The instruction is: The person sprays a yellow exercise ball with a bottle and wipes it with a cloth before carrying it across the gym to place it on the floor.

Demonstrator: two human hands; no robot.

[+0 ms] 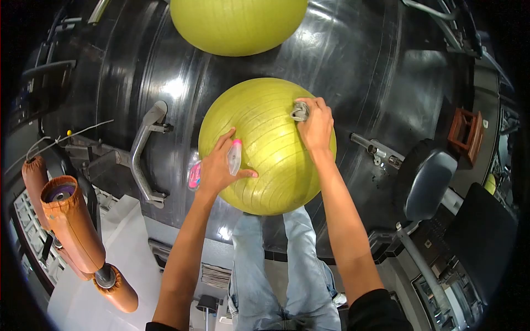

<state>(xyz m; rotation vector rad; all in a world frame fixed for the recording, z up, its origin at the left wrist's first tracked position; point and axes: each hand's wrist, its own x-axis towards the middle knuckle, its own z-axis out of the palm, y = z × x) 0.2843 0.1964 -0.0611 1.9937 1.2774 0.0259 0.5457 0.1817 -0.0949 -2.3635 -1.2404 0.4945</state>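
A large yellow-green exercise ball (270, 138) with ridged bands stands in front of my legs. My right hand (317, 124) is closed around a crumpled grey cloth (300, 111) and presses it against the upper right of the ball. On the ball's left side rests my left hand (218, 168), thumb and a finger spread over the surface. It also grips a small clear bottle (235, 159) with pink parts, which shows on both sides of the hand. The palm hides the middle of that bottle.
A second yellow-green ball (237, 25) sits beyond on the black floor (353, 66). To the left are a curved metal bar (142, 151) and brown padded rollers (72, 226). Gym equipment with a black padded seat (428, 179) stands at right, near a wooden stool-like object (465, 135).
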